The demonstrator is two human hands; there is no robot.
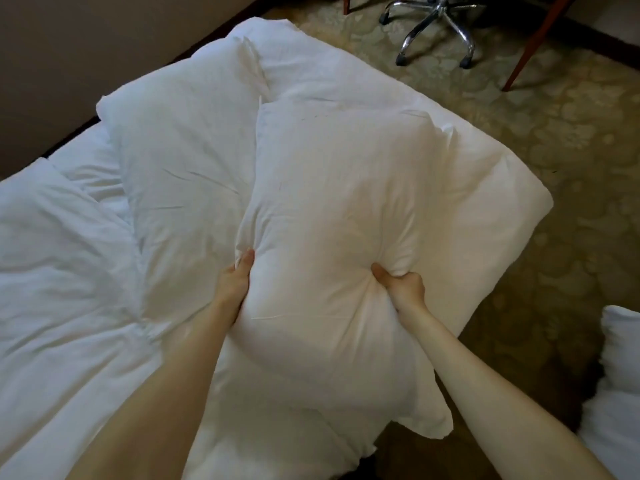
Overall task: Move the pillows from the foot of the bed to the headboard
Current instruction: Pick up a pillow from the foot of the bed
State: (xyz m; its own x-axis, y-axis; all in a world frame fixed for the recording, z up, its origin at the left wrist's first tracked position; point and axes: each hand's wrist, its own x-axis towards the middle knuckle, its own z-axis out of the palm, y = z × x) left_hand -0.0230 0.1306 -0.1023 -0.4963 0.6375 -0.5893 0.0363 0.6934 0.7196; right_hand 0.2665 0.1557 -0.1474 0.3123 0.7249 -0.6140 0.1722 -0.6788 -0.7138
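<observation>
A plump white pillow (332,202) is in front of me, over the corner of the bed. My left hand (237,280) grips its left side, thumb pressed into the fabric. My right hand (403,284) pinches a fold of its right side. A second white pillow (183,147) lies on the bed to the left, touching the held one. Both lie over a white duvet (59,271) that covers the bed.
A brown wall (86,46) runs along the bed's far left side. Patterned carpet (571,150) lies to the right, with a chrome chair base (433,26) and a wooden furniture leg (530,46) beyond. More white bedding (620,375) shows at the right edge.
</observation>
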